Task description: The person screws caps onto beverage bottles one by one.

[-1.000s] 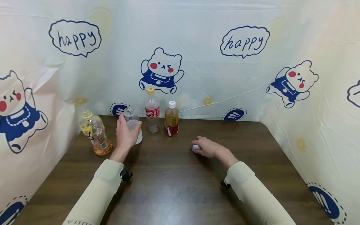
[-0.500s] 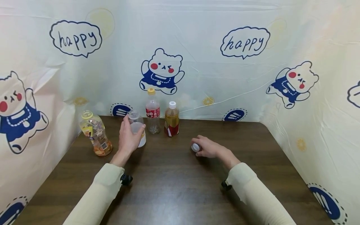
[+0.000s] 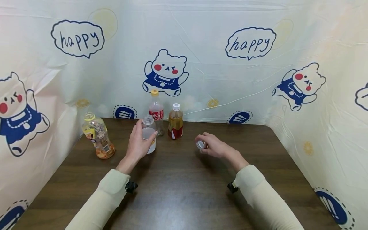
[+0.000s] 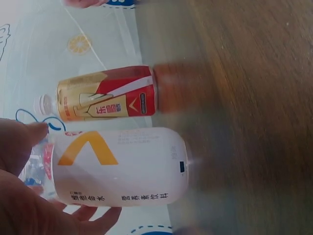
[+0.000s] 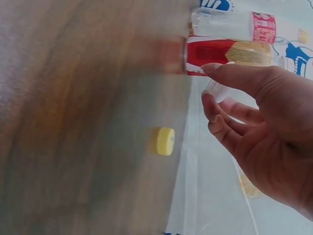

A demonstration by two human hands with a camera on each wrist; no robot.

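My left hand (image 3: 137,142) grips an uncapped drink bottle (image 3: 148,131) with a white label and an orange V mark, its thumb and fingers round the upper part. In the left wrist view this bottle (image 4: 122,166) is close up; whether its base touches the table I cannot tell. To the right, my right hand (image 3: 215,146) pinches a white bottle cap (image 3: 200,145) between thumb and fingers above the table, its hollow side facing left. On the table in the right wrist view lies a yellow cap (image 5: 166,141), hidden from the head view.
A bottle with a white cap and red-gold label (image 3: 175,123) stands at the back. Left of it is a yellow-capped, red-labelled bottle (image 3: 156,107), partly covered by the held bottle. An uncapped, yellow-necked bottle (image 3: 99,135) stands at far left. A printed curtain (image 3: 207,73) borders the brown table (image 3: 178,188).
My left hand has moved right and slightly nearer with the white-labelled bottle, which now overlaps the red-labelled one. My right hand has raised the white cap and turned its hollow side leftward.
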